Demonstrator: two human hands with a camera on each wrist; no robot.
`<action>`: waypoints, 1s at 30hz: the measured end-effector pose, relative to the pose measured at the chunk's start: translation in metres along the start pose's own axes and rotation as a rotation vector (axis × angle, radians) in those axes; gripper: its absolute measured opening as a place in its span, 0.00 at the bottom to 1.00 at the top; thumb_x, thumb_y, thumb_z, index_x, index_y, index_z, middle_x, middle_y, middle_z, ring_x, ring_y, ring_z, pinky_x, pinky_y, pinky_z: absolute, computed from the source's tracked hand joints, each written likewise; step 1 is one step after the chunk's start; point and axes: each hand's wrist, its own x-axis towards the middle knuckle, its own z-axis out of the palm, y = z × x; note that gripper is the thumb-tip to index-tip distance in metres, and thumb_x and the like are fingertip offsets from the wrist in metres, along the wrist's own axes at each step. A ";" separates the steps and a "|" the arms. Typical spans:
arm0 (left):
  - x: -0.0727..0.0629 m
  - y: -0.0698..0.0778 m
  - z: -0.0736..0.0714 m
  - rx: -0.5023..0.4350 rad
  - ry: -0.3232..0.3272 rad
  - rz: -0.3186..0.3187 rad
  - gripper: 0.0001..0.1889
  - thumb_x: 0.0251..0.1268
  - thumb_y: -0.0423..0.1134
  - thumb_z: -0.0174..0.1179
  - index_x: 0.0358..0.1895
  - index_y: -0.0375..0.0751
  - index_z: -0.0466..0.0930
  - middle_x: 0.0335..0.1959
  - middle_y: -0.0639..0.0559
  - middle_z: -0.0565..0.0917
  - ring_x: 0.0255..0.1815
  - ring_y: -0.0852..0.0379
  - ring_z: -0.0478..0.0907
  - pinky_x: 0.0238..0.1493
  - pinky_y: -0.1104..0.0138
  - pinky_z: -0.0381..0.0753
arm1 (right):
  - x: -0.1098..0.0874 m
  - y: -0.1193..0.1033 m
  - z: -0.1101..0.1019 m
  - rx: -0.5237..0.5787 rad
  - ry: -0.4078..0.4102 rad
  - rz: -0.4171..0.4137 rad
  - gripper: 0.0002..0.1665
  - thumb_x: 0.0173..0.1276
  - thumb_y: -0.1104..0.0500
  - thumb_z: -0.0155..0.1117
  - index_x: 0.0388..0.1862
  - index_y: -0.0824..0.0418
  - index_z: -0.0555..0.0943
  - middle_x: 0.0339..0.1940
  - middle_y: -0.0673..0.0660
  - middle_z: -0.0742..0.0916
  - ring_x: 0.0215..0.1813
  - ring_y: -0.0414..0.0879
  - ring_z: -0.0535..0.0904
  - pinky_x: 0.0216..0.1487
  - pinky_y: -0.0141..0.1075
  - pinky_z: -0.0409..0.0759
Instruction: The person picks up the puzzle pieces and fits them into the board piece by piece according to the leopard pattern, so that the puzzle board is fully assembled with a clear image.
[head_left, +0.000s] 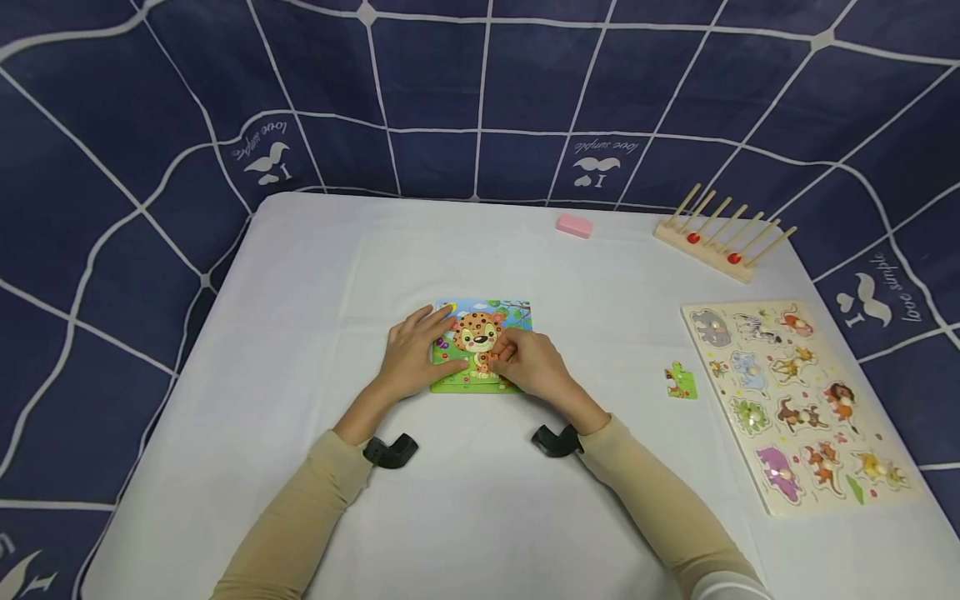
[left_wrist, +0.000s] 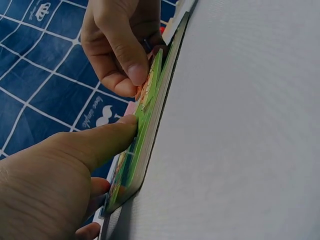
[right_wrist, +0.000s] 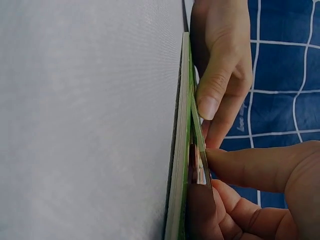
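Note:
A leopard jigsaw puzzle (head_left: 516, 313) lies in its tray at the middle of the table. My left hand (head_left: 408, 354) rests along its left side, fingers spread, with the thumb pressing on the lower part. At the lower right, my right hand (head_left: 534, 365) pinches a puzzle piece (right_wrist: 198, 125) between thumb and fingers. In the right wrist view this piece is tilted, its right-hand end raised off the tray. The fingers cover part of it in the head view. A loose green puzzle piece (head_left: 681, 382) lies to the right on the table.
A wooden animal peg board (head_left: 806, 408) lies at the right. Behind it stands a wooden rack (head_left: 705, 252) with upright sticks and two red beads. A pink block (head_left: 574, 226) sits near the back edge of the white table (head_left: 300, 275).

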 end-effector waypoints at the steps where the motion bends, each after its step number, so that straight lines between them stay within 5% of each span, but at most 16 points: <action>1: 0.000 0.000 0.000 0.003 0.003 0.002 0.40 0.55 0.56 0.69 0.69 0.41 0.70 0.76 0.49 0.64 0.78 0.44 0.52 0.69 0.45 0.54 | 0.000 0.000 0.000 -0.009 0.002 -0.004 0.08 0.58 0.59 0.73 0.33 0.58 0.82 0.26 0.51 0.84 0.24 0.40 0.76 0.27 0.31 0.71; 14: 0.001 0.001 0.001 0.006 0.008 -0.005 0.41 0.54 0.56 0.70 0.70 0.42 0.69 0.76 0.50 0.64 0.78 0.44 0.52 0.69 0.44 0.53 | 0.000 0.004 0.000 -0.055 0.007 -0.057 0.07 0.58 0.59 0.74 0.31 0.57 0.82 0.25 0.50 0.84 0.24 0.39 0.76 0.26 0.30 0.70; 23: 0.001 0.003 0.002 -0.010 0.020 0.000 0.41 0.52 0.55 0.71 0.69 0.41 0.70 0.75 0.49 0.64 0.78 0.43 0.53 0.69 0.44 0.54 | -0.004 0.003 -0.018 0.092 0.009 -0.147 0.11 0.60 0.61 0.73 0.39 0.63 0.83 0.29 0.53 0.84 0.25 0.41 0.73 0.27 0.29 0.70; 30: 0.001 0.002 0.002 -0.006 0.021 -0.007 0.42 0.52 0.55 0.72 0.69 0.41 0.70 0.75 0.49 0.64 0.78 0.43 0.52 0.70 0.44 0.53 | -0.020 0.022 -0.039 0.148 0.036 -0.136 0.14 0.60 0.63 0.72 0.45 0.65 0.83 0.34 0.55 0.84 0.31 0.44 0.74 0.32 0.30 0.71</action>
